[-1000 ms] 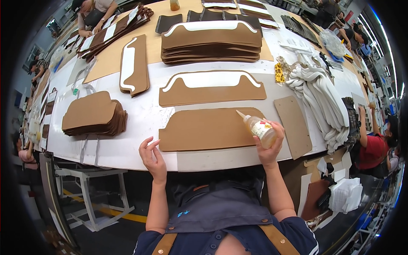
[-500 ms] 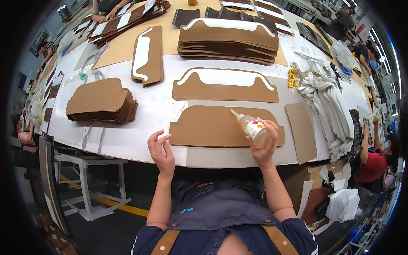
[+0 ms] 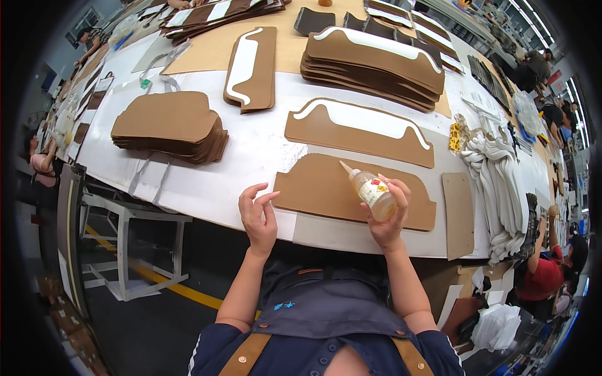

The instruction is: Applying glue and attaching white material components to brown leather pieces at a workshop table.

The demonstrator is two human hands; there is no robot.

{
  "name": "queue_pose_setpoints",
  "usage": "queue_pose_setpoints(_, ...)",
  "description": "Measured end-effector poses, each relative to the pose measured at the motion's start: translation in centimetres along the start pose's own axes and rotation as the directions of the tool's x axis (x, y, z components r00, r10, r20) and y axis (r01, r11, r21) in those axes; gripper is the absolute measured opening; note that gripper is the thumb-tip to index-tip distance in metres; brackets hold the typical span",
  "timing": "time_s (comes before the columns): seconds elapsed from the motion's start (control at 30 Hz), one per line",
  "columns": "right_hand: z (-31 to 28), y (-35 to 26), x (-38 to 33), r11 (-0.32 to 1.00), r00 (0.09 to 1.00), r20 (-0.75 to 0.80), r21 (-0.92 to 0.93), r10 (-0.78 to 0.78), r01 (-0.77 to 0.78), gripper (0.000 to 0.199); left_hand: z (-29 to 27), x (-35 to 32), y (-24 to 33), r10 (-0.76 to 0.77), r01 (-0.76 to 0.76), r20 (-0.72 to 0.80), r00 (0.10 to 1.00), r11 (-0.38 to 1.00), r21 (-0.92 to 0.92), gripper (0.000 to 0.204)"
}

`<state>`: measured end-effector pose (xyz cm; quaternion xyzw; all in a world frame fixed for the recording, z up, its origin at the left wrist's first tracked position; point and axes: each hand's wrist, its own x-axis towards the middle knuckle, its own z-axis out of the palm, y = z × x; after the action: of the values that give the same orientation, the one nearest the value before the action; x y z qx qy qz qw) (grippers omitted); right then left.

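At a white tabletop [image 3: 207, 182], the right hand [image 3: 387, 216] gripped a small translucent plastic glue bottle [image 3: 371, 190], fingers wrapped round its body and its pointed nozzle tilted up and to the left over a flat brown shaped cardboard-like panel [image 3: 326, 188]. That panel lay near the front edge of the tabletop, directly before the person. The left hand [image 3: 259, 213] was empty, its fingers loosely curled and spread, resting at the tabletop's edge just beside the panel's left end; whether the fingertips touched the panel could not be told.

Just behind the panel lay 1 brown panel with a white strip along its top edge [image 3: 359, 128]. Farther back stood a tall stack of brown panels with white trim [image 3: 373, 62], and to its left a smaller stack of narrow brown pieces with a white strip [image 3: 252, 67]. A stack of plain brown shaped pieces [image 3: 168, 125] sat well to the left. To the right, a plain brown rectangular sheet [image 3: 459, 213] lay beside a bundle of white curved strips [image 3: 501, 188]. A person in a red shirt [image 3: 539, 276] worked at the far right.
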<state>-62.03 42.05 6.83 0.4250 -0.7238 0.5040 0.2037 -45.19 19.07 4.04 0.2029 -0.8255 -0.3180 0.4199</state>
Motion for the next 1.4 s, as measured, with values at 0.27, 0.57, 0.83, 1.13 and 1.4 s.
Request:
queue_pose_setpoints(0.27,2.1,-0.5,1.6,0.997,0.998,0.038,0.059,-0.042,0.040,0.075,-0.1,0.0,-0.2,-0.015,0.015,0.003,1.000,1.000,-0.009,0.028)
queue_pose_setpoints(0.57,3.1,-0.6,3.3,0.991,0.989,0.121,0.117,-0.083,0.069,0.078,-0.3,0.1,0.0,0.008,-0.008,-0.009,1.000,1.000,-0.010,0.031)
queue_pose_setpoints(0.83,3.8,0.0,3.7,0.974,0.980,0.184,0.224,-0.072,0.029,0.077,-0.3,-0.1,-0.2,0.031,-0.031,-0.020,0.999,1.000,0.007,0.031)
queue_pose_setpoints(1.13,3.9,0.5,3.7,0.952,0.969,0.236,0.305,-0.070,-0.006,0.075,-0.4,0.1,0.0,0.041,-0.040,-0.028,0.999,0.998,0.040,0.031)
queue_pose_setpoints(1.4,4.0,-0.6,3.0,0.927,0.963,0.264,0.372,-0.058,-0.046,0.074,-0.4,-0.1,-0.1,0.007,-0.002,-0.112,0.994,0.999,0.051,0.029)
